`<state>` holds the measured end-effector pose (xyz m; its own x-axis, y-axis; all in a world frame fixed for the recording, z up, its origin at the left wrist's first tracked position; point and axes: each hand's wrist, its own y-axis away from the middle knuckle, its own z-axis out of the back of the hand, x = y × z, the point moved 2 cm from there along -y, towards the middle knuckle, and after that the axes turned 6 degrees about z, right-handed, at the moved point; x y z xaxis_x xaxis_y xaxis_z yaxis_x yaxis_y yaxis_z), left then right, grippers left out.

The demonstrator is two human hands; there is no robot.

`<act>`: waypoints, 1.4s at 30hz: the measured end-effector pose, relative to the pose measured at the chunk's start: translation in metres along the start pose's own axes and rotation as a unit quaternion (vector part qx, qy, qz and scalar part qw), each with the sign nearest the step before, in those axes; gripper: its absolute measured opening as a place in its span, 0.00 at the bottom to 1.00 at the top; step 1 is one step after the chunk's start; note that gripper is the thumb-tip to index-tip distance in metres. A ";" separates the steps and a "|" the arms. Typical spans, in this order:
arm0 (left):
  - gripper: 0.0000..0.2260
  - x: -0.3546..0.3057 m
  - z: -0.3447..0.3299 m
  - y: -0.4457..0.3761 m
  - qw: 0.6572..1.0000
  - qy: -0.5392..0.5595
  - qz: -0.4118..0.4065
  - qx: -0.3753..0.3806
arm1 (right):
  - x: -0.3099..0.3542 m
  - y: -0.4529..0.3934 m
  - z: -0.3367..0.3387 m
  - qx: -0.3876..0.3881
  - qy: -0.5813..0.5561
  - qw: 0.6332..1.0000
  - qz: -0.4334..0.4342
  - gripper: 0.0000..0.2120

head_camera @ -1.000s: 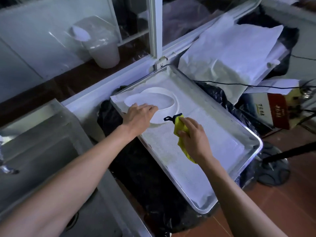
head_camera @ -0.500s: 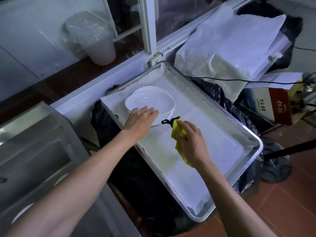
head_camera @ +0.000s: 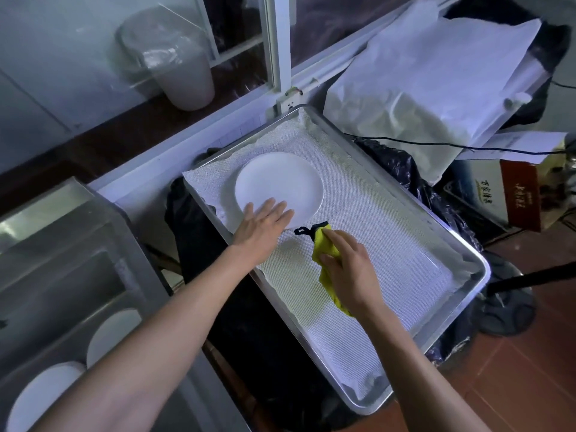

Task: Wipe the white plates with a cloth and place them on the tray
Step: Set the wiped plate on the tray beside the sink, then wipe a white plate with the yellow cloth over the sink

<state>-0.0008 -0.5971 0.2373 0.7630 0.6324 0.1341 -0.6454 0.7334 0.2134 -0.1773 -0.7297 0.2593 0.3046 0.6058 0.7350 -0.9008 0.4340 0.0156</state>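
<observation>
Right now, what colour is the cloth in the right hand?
Yellow, with a black loop at its top end; the cloth shows clearly in the head view, gripped by the right hand.

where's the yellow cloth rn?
Head view, centre: the yellow cloth is bunched in the right hand over the lined tray, just near-right of the white plate that the left hand touches.

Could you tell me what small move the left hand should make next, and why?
Probably lift the left hand off the white plate and reach for the plates in the sink: this one already lies flat on the tray, and the right hand holds the yellow cloth.
</observation>
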 end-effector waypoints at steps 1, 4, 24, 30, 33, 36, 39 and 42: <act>0.30 0.000 -0.002 0.001 1.000 0.001 0.001 0.006 | 0.000 0.001 -0.001 0.001 0.000 1.000 -0.004 0.20; 0.28 0.001 -0.002 0.002 1.000 0.002 0.006 0.000 | -0.002 0.003 -0.002 0.003 0.006 1.000 -0.004 0.21; 0.05 0.093 -0.007 0.218 0.942 0.233 0.210 -0.122 | 0.126 0.018 -0.093 0.047 -0.034 0.989 0.136 0.23; 0.04 0.154 -0.060 0.324 0.924 0.248 0.277 -0.088 | 0.204 0.056 -0.183 0.118 -0.044 0.972 0.201 0.24; 0.11 0.185 -0.100 0.370 0.920 0.239 0.305 -0.061 | 0.232 0.079 -0.236 0.166 -0.031 0.961 0.217 0.23; 0.14 0.214 -0.135 0.408 0.912 0.244 0.326 -0.054 | 0.254 0.098 -0.288 0.210 -0.005 0.947 0.242 0.22; 0.16 0.244 -0.173 0.437 0.900 0.255 0.352 -0.031 | 0.269 0.112 -0.338 0.250 0.024 0.940 0.232 0.23; 0.16 0.267 -0.211 0.457 0.882 0.285 0.375 0.002 | 0.277 0.121 -0.382 0.282 0.044 0.935 0.211 0.24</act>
<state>-0.0997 -0.0404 0.1663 -0.0226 0.9627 -0.2695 -0.9595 0.0548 0.2763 -0.0838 -0.2542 0.2062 -0.1131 0.7073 0.6978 -0.9590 -0.2613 0.1094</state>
